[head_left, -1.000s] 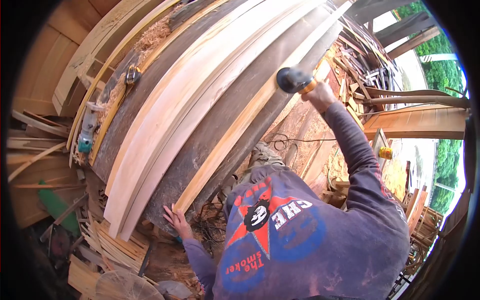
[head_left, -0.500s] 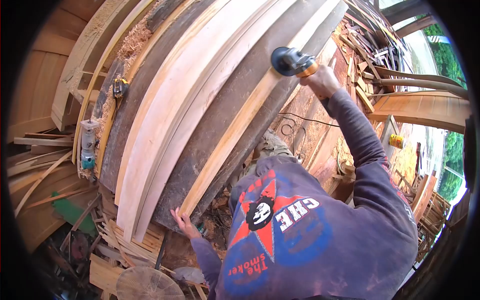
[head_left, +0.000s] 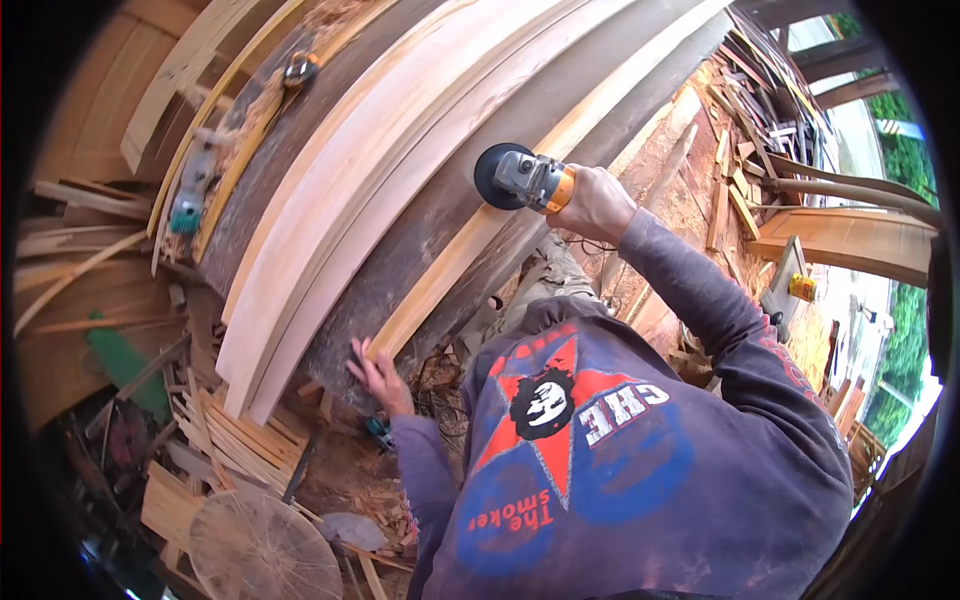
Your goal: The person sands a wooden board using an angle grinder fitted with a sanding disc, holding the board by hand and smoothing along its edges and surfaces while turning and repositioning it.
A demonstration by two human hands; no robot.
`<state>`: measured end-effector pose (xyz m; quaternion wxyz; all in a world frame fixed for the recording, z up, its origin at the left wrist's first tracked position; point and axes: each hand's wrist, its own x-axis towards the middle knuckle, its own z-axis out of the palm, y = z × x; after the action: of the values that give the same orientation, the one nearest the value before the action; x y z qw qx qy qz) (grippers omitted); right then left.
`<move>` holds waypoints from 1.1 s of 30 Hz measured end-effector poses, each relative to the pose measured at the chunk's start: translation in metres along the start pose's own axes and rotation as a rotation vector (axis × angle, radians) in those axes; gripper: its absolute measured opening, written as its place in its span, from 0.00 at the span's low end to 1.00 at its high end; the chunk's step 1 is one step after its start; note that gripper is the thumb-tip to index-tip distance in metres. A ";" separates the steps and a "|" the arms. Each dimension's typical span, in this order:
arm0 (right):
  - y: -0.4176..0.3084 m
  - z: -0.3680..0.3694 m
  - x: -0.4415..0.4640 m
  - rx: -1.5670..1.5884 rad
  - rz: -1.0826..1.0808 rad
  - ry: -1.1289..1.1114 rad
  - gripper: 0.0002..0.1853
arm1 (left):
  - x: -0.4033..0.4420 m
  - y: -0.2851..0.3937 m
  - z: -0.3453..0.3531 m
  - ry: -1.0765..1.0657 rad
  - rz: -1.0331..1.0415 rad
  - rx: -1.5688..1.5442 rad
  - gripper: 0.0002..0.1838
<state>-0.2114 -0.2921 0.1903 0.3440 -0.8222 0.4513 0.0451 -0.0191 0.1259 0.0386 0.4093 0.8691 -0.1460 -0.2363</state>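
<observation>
R hand (head_left: 597,205): closed round rear of angle grinder (head_left: 536,183), gripping it
Grinder disc (head_left: 488,177): dark, round, just L of R hand, over narrow wood strip (head_left: 442,280); can't tell if touching
L hand (head_left: 383,385): open, fingers spread, at near end of strip, seems to touch it
Strip: long, pale, runs from L hand up past R hand, lies on dark desk (head_left: 385,300)
Curved planks (head_left: 330,230): wide, side by side, up & L of L hand
Teal-ended power tool (head_left: 187,215): well L of both hands, past planks
Scrap wood (head_left: 735,190): piled R of R hand
Yellow can (head_left: 802,287): well R of R hand, a bit lower
Round wire guard (head_left: 265,545): below & L of L hand
Sweatshirt (head_left: 640,480): dark, w/ red star print, below R hand
</observation>
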 end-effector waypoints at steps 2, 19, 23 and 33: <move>-0.019 0.018 -0.010 -0.040 -0.071 -0.044 0.20 | 0.001 -0.009 -0.001 0.019 0.027 0.006 0.28; -0.059 0.038 -0.054 -0.135 -0.098 -0.212 0.23 | -0.004 -0.019 0.016 0.146 0.026 0.135 0.27; -0.023 -0.001 -0.041 -0.097 -0.051 -0.064 0.23 | -0.004 -0.018 0.017 0.154 0.052 0.124 0.27; 0.095 -0.093 0.023 -0.043 0.228 0.180 0.23 | -0.001 -0.008 0.030 0.279 0.105 0.101 0.30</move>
<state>-0.2928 -0.3991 0.2025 0.2771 -0.7734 0.5698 0.0198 -0.0352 0.1123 0.0161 0.3932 0.9041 -0.1447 -0.0840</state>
